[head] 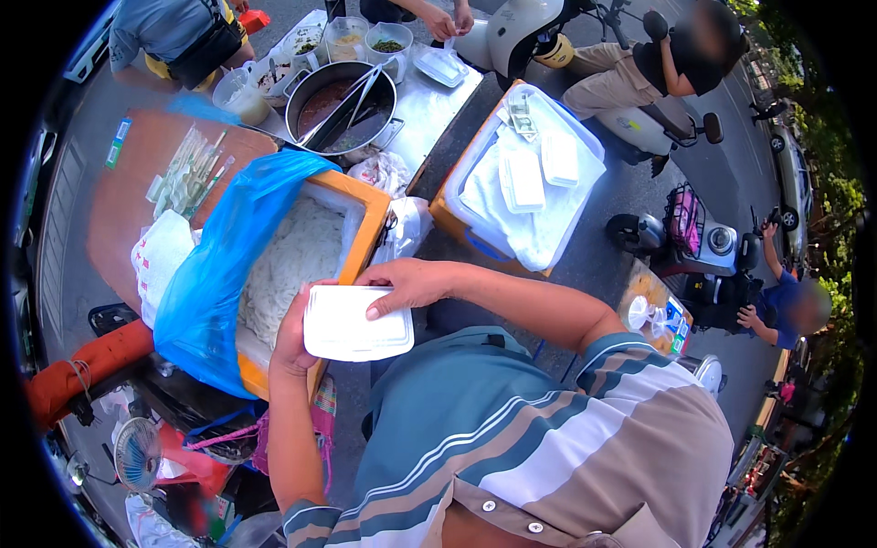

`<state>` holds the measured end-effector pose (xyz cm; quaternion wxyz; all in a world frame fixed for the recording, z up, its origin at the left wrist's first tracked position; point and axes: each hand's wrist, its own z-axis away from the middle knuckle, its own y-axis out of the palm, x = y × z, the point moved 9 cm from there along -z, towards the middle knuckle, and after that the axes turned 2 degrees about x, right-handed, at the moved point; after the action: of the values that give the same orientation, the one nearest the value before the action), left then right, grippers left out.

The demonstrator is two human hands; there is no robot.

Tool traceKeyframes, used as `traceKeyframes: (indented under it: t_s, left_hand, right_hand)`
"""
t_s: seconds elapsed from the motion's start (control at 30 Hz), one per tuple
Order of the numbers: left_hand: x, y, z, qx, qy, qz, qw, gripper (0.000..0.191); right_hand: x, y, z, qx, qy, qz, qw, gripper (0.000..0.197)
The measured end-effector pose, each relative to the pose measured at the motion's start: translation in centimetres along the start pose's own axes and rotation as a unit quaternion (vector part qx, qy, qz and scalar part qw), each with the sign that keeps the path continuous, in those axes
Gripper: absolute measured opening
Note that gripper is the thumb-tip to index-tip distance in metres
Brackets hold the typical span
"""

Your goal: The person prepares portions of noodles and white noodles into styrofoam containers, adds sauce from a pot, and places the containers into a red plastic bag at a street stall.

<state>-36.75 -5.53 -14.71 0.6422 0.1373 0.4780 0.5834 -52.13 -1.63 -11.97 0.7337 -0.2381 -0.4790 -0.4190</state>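
My left hand (pixel 296 332) grips the left edge of a closed white takeout box (pixel 353 332). My right hand (pixel 408 284) is on the same box from the upper right, its thumb across the lid. Just beyond my hands stands an orange-edged insulated box (pixel 373 205) lined with clear plastic. White noodles (pixel 291 233) fill it, partly hidden by a blue plastic bag (pixel 226 253) draped over its left side.
A pot (pixel 301 96) with sauce and tongs stands ahead, near several jugs of toppings (pixel 388 46). At right, a plastic-lined tub (pixel 479 222) bears two takeout boxes (pixel 522 181) and banknotes (pixel 522 118). A person on a scooter (pixel 627 75) is beyond. Wrapped chopsticks (pixel 188 171) lie left.
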Motion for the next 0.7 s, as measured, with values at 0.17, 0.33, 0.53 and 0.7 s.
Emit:
traceKeyframes:
  t_s: [0.17,0.33,0.53,0.7]
  left_hand:
    - [6.6,5.8,-10.8,0.014,0.003,-0.011,1.0,0.055]
    - [16.6,10.9,-19.5,0.021,-0.018,0.013,1.0,0.049]
    - [22.2,15.6,-23.8,0.054,-0.11,-0.032,0.992,0.046]
    - [23.9,14.1,-23.5,0.024,-0.18,-0.138,0.974,0.05]
  right_hand:
    - [-11.2,-7.0,8.5,-0.204,-0.037,-0.363,0.909,0.066]
    - [-18.4,-8.9,15.8,-0.354,-0.014,-0.425,0.833,0.07]
    - [-23.6,-11.1,23.5,-0.489,-0.026,-0.398,0.776,0.069]
    - [-30.0,-13.0,28.2,-0.592,0.016,-0.432,0.68,0.056]
